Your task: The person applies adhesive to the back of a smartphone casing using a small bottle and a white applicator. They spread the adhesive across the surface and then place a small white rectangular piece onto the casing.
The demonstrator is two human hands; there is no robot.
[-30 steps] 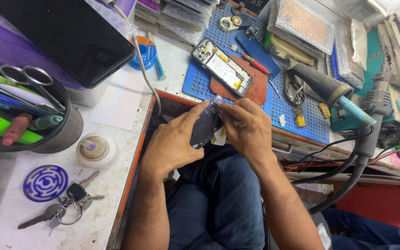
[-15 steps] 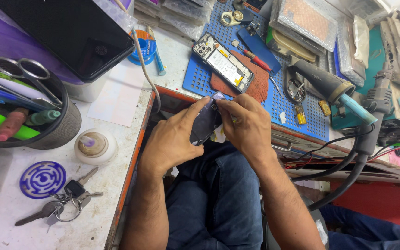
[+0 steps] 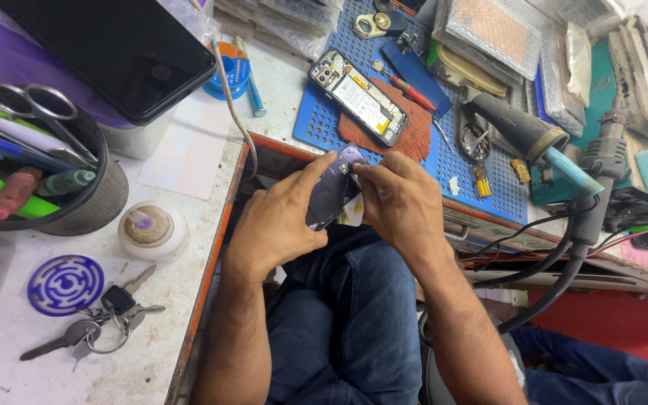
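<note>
Little moved since the earlier frames: same grip on the dark phone back cover [image 3: 337, 189], hands at the same spot above the lap, view only nudged slightly. Left hand [image 3: 279, 221] cupped around the cover's lower left edge, fingers [image 3: 310, 174] stretched up along its side, grasping it. Right hand [image 3: 399, 206] closed on the cover's upper right corner, thumb and fingertips [image 3: 361, 171] pinching there. Cover tilted, held in the air just in front of the table [image 3: 151, 352] edge, above blue jeans [image 3: 354, 315]. Beyond it, opened phone [image 3: 358, 96] lying on a blue perforated mat [image 3: 324, 127], partly over a reddish cloth [image 3: 414, 135]. Off to the left: keys [image 3: 95, 322], round blue disc [image 3: 65, 285], cup of pens and scissors [image 3: 46, 172].
</note>
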